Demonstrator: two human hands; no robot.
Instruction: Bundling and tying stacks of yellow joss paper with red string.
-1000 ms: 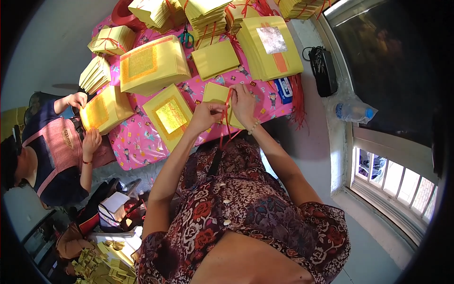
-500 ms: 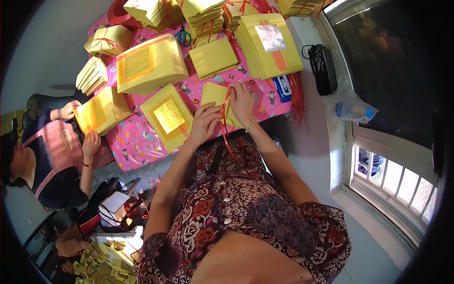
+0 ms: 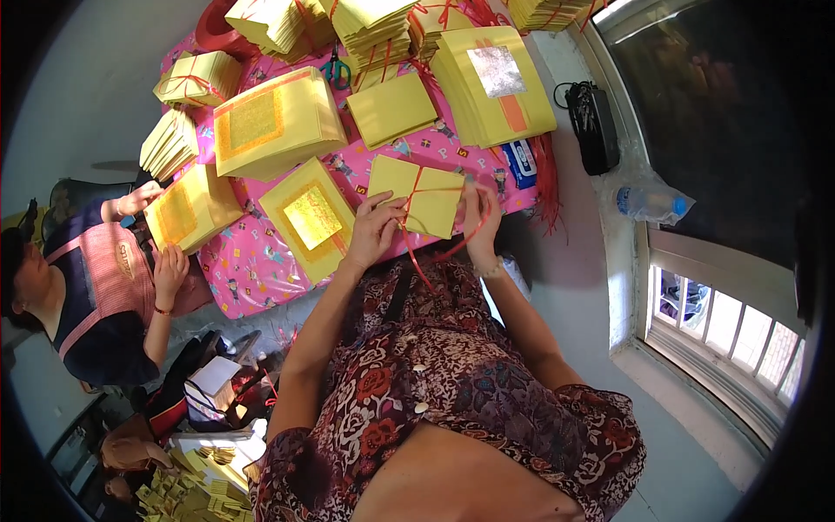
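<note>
A bundle of yellow paper (image 3: pixel 391 177) lies near the table's front edge, before me. A thin red ribbon (image 3: pixel 416 184) crosses it in two directions, and its loose end hangs over the edge toward my lap. My left hand (image 3: pixel 374 230) is closed at the bundle's left side, fingertips pinching the ribbon near the crossing. At the right side, my right hand (image 3: pixel 481 228) is closed on another stretch of the ribbon, which loops below the bundle; these fingers are slightly blurred. Left of the bundle lies a yellow paper stack (image 3: pixel 283 204) with a gold square.
Larger yellow stacks (image 3: pixel 287 117) and tied bundles (image 3: pixel 198 78) crowd the back of the pink patterned table (image 3: pixel 239 291). Teal scissors (image 3: pixel 336 71) lie among them. Red ribbons (image 3: pixel 544 178) hang off the right edge. On the left, a co-worker (image 3: pixel 104 278) handles another stack.
My right hand has moved right and down from the bundle's top, drawing the ribbon across it. My left hand stays at the left side. The co-worker's stack has shifted slightly.
</note>
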